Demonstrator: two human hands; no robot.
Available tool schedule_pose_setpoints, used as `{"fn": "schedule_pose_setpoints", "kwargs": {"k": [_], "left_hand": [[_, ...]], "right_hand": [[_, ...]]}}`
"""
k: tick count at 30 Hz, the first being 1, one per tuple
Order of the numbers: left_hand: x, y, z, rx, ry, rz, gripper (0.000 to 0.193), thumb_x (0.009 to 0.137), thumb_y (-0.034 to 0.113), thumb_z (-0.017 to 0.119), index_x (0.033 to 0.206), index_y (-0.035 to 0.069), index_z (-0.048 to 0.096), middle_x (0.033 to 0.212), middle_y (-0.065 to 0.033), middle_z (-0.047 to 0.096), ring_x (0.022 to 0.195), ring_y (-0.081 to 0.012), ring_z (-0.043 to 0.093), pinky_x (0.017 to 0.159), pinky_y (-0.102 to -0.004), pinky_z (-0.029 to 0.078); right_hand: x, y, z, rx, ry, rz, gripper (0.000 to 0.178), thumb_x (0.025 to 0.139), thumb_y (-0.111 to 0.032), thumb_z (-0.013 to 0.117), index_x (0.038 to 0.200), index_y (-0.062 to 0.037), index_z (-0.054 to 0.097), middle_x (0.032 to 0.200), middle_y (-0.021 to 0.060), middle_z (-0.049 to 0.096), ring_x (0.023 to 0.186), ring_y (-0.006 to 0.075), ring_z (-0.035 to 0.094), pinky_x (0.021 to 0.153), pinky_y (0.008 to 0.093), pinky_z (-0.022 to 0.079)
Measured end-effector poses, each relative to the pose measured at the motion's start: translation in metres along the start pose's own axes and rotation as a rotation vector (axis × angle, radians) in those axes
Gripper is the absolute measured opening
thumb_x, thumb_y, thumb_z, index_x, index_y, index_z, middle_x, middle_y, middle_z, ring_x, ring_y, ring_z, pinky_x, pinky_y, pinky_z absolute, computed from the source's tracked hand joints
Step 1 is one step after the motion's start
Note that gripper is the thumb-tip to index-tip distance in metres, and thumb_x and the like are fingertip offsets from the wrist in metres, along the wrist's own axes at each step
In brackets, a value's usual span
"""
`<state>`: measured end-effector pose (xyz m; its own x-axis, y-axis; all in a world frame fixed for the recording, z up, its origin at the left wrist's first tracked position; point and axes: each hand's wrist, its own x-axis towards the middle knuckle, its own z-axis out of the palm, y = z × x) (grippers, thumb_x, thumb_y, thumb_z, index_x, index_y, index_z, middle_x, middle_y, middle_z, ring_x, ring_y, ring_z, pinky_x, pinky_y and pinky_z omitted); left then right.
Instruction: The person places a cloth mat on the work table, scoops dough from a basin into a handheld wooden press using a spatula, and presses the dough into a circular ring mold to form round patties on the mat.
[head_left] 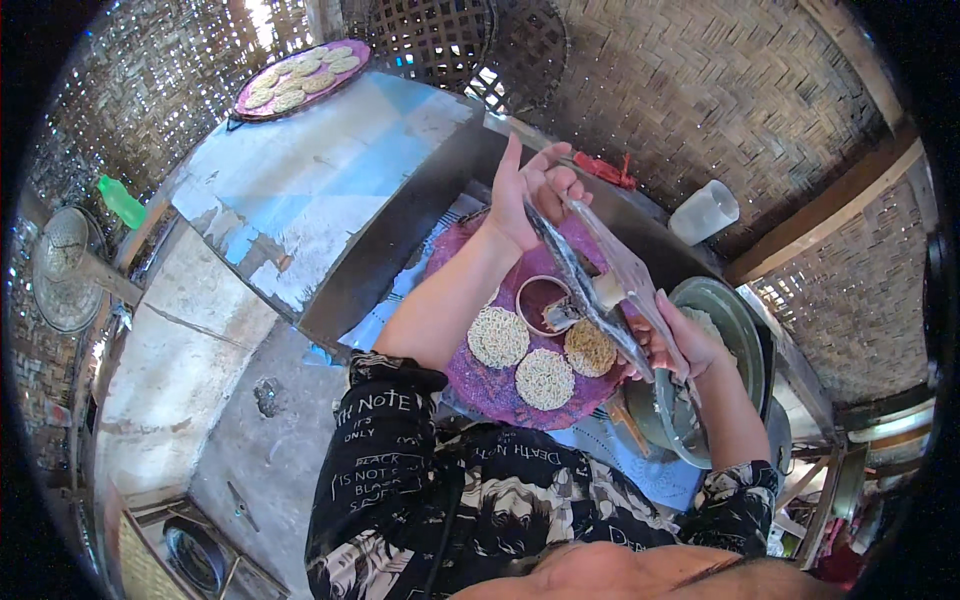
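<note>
A clear plastic bag [635,270] with a dark, shiny edge is stretched slantwise between my hands. My left hand [535,195] grips its upper end, thumb pointing up. My right hand [690,345] holds the lower end, its fingers partly hidden by the plastic. Beneath the bag lies a round purple patterned cloth [470,390] bearing pale, grainy rice discs [498,337] and a browner disc [590,348]. Among them stands a small reddish-brown cup [540,300] with a pale rim. A whitish lump [607,290] shows beside the bag's dark edge; whether it is inside cannot be told.
Right of my right hand stands a green tub [745,350] holding pale grainy stuff. A translucent plastic container [703,212] lies beyond. At the far left, a raised blue-white table [330,190] carries a tray of rice discs [305,80]. Woven walls [720,90] enclose the space.
</note>
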<state>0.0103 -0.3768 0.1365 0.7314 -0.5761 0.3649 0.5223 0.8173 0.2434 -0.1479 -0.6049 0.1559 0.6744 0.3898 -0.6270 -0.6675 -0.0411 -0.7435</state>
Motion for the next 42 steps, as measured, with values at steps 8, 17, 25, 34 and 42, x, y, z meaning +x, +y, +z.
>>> {"fn": "schedule_pose_setpoints", "kwargs": {"k": [8, 17, 25, 34, 42], "left_hand": [[-0.014, -0.003, -0.026, -0.002, 0.154, 0.047, 0.052, 0.083, 0.058, 0.037, 0.096, 0.011, 0.056, 0.052, -0.0016, 0.042, 0.058, -0.0204, 0.047, 0.070, -0.0386, 0.043], [-0.009, 0.035, -0.024, 0.119, 0.141, 0.109, 0.051, 0.087, 0.055, 0.031, 0.096, 0.011, 0.055, 0.047, 0.0015, 0.038, 0.050, -0.0159, 0.044, 0.063, -0.0369, 0.044], [0.002, 0.017, -0.038, 0.080, 0.115, 0.118, 0.048, 0.085, 0.055, 0.036, 0.090, 0.012, 0.056, 0.044, 0.0034, 0.036, 0.045, -0.0135, 0.041, 0.058, -0.0346, 0.043], [-0.019, -0.002, -0.035, 0.000, 0.306, 0.047, 0.047, 0.085, 0.057, 0.032, 0.083, 0.013, 0.049, 0.041, 0.0021, 0.028, 0.039, -0.0145, 0.033, 0.054, -0.0339, 0.036], [-0.023, 0.020, -0.022, 0.087, 0.397, 0.106, 0.056, 0.083, 0.062, 0.027, 0.073, 0.011, 0.050, 0.039, 0.0037, 0.025, 0.034, -0.0121, 0.028, 0.044, -0.0294, 0.031]], "right_hand": [[0.006, -0.003, 0.009, -0.190, 0.126, 0.054, 0.069, 0.083, -0.063, 0.028, 0.114, -0.0027, 0.044, 0.086, 0.0159, 0.059, 0.065, 0.0221, 0.062, 0.057, 0.0325, 0.053], [0.034, -0.015, 0.026, -0.450, 0.314, -0.083, 0.063, 0.084, -0.059, 0.035, 0.092, -0.0020, 0.060, 0.066, 0.0103, 0.060, 0.047, 0.0142, 0.056, 0.040, 0.0242, 0.044], [0.021, -0.019, 0.024, -0.616, 0.558, -0.193, 0.055, 0.083, -0.052, 0.045, 0.091, 0.0005, 0.059, 0.062, 0.0076, 0.057, 0.045, 0.0124, 0.053, 0.040, 0.0240, 0.042], [0.001, -0.006, 0.036, -0.532, 0.487, -0.117, 0.054, 0.083, -0.051, 0.046, 0.085, 0.0016, 0.058, 0.056, 0.0065, 0.054, 0.042, 0.0121, 0.051, 0.038, 0.0244, 0.041], [0.021, -0.001, 0.052, -0.583, 0.562, -0.184, 0.048, 0.083, -0.047, 0.048, 0.077, 0.0001, 0.056, 0.053, 0.0069, 0.052, 0.039, 0.0145, 0.050, 0.036, 0.0275, 0.040]]}}
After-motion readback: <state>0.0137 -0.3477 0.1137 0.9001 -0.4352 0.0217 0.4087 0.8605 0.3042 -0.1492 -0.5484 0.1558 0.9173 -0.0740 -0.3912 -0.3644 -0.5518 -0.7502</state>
